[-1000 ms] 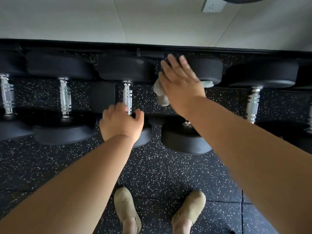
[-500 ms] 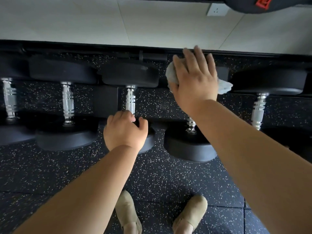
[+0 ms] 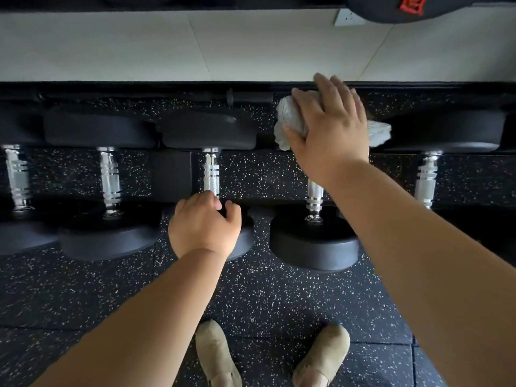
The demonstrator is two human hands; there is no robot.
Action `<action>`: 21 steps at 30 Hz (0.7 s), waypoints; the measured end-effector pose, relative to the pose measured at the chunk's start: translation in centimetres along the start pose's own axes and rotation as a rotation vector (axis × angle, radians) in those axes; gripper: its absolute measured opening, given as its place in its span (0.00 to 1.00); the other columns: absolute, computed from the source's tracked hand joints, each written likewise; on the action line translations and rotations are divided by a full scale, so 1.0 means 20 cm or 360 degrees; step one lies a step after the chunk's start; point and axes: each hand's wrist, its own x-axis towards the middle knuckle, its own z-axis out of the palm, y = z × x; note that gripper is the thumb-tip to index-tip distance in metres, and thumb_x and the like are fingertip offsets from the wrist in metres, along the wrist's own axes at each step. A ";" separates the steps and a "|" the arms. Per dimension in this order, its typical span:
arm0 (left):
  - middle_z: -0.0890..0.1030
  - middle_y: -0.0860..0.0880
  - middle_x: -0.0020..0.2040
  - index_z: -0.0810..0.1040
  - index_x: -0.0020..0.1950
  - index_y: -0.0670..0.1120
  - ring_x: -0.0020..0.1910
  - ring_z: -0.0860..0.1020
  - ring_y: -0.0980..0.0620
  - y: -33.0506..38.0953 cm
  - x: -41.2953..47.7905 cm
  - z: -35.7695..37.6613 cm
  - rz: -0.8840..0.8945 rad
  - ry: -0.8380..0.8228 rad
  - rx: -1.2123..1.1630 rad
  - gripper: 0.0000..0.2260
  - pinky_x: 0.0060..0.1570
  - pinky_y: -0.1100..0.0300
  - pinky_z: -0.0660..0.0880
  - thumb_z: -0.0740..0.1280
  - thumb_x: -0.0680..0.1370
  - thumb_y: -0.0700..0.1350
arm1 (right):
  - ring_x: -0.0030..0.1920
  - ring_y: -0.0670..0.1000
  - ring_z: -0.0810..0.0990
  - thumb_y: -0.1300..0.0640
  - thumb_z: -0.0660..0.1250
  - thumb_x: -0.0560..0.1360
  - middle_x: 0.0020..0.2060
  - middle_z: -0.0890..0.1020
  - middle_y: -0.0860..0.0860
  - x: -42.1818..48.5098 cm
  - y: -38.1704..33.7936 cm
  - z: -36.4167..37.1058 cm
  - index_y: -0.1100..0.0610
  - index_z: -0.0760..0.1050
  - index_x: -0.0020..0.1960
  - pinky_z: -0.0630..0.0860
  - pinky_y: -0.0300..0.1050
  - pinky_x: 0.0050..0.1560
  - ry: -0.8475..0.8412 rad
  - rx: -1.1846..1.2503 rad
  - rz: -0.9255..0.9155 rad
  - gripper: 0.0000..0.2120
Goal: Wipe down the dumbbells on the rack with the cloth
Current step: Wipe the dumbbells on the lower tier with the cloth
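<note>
The cloth [image 3: 290,118] is pressed down on the far head of the dumbbell [image 3: 314,247] by the right hand [image 3: 329,129], whose fingers are laid out nearly straight over it, with the thumb set against the bunched fold at 9 o'clock. It is not clenched; the cloth is pinned, not pinched. A loose end of the cloth is seen sticking out at 3 o'clock of the hand.

The long axis of this dumbbell is laid from 12 to 6 o'clock. Its chrome handle [image 3: 315,202] and near head are found at 6 o'clock of the grip, and both are bare of cloth. The next stroke is judged to be a pull towards 6 o'clock along that axis, and the right hand is the nearer one for it.

The left hand [image 3: 205,227] is curled over the near head of the neighbouring dumbbell [image 3: 211,174], at 9 o'clock of the wiped one, and appears to be used as a brace.

On the rack [image 3: 167,90] and the weights no label can be read. A red mark is seen on a black object [image 3: 391,9] at 12 o'clock, but it is cut off and not legible.
</note>
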 end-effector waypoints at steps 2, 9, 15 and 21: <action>0.76 0.56 0.38 0.78 0.42 0.52 0.43 0.68 0.51 0.00 0.00 0.00 0.0010 -0.0016 0.0010 0.16 0.36 0.56 0.64 0.55 0.74 0.60 | 0.79 0.61 0.62 0.38 0.56 0.83 0.79 0.66 0.56 -0.06 0.10 0.01 0.49 0.67 0.79 0.57 0.59 0.80 0.0049 0.0134 0.0045 0.28; 0.80 0.53 0.38 0.79 0.42 0.51 0.42 0.69 0.49 0.00 -0.01 0.01 0.0025 0.0000 0.0017 0.19 0.34 0.55 0.67 0.54 0.74 0.60 | 0.68 0.58 0.76 0.33 0.43 0.84 0.70 0.76 0.54 -0.17 0.28 -0.01 0.46 0.55 0.83 0.69 0.48 0.63 -0.0377 0.1235 0.1544 0.32; 0.78 0.53 0.37 0.77 0.39 0.51 0.41 0.69 0.48 0.00 -0.01 0.01 0.0052 0.0004 0.0028 0.17 0.33 0.56 0.65 0.54 0.74 0.59 | 0.61 0.53 0.78 0.39 0.54 0.82 0.62 0.78 0.49 -0.02 0.18 -0.05 0.44 0.72 0.66 0.76 0.57 0.65 -0.0080 0.1094 0.0886 0.18; 0.78 0.53 0.37 0.78 0.40 0.51 0.41 0.69 0.49 0.00 0.00 0.01 0.0049 0.0018 0.0024 0.18 0.33 0.56 0.65 0.53 0.74 0.59 | 0.70 0.54 0.74 0.37 0.51 0.85 0.72 0.73 0.50 -0.11 0.24 -0.01 0.46 0.60 0.80 0.68 0.39 0.63 -0.0149 0.1234 0.1217 0.27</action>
